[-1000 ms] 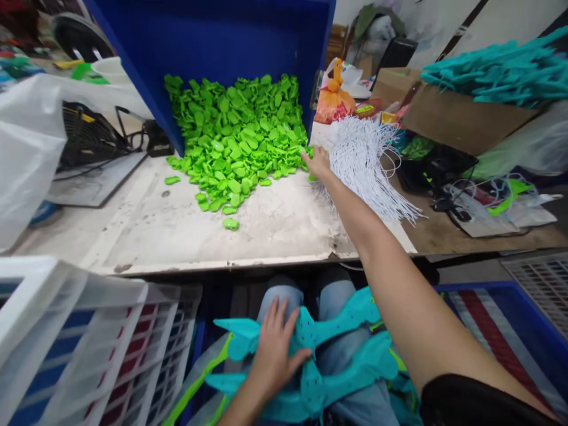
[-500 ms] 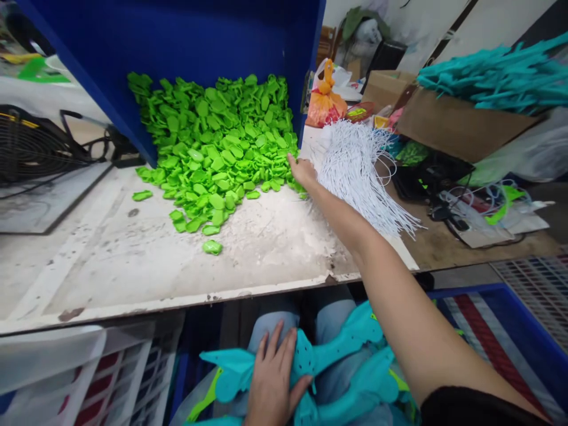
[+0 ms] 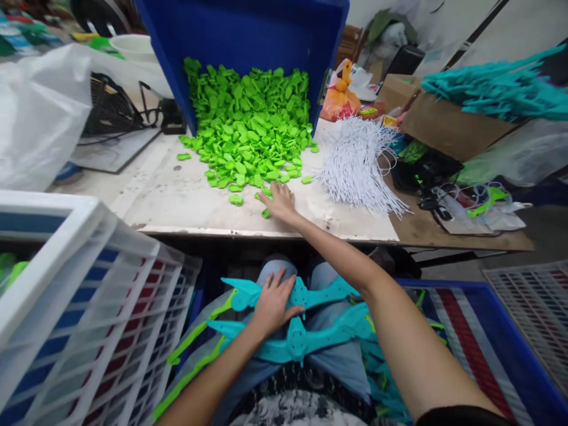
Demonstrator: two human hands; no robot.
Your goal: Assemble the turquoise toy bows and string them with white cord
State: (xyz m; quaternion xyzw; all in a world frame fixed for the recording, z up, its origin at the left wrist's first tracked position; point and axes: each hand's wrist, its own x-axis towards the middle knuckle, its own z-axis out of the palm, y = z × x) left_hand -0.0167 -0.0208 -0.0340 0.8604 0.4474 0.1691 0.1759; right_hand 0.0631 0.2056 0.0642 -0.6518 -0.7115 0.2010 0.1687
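Observation:
My left hand lies flat with fingers spread on a turquoise plastic part across my lap. A second turquoise part lies just below it, and bright green strips stick out at their left ends. My right hand is stretched out low over the tabletop, fingers apart, at the near edge of a heap of small green plastic pieces. A few loose green pieces lie by its fingertips. Whether any piece is under the palm is hidden.
A tipped blue bin backs the heap. White cords lie in a bundle right of it. Beyond stands a cardboard box of turquoise parts. A white crate is at the left, a blue crate at the right.
My right hand has drawn back from the heap's right side toward the table's front, and green pieces now lie around it. The view has shifted; my left hand stays on the turquoise part.

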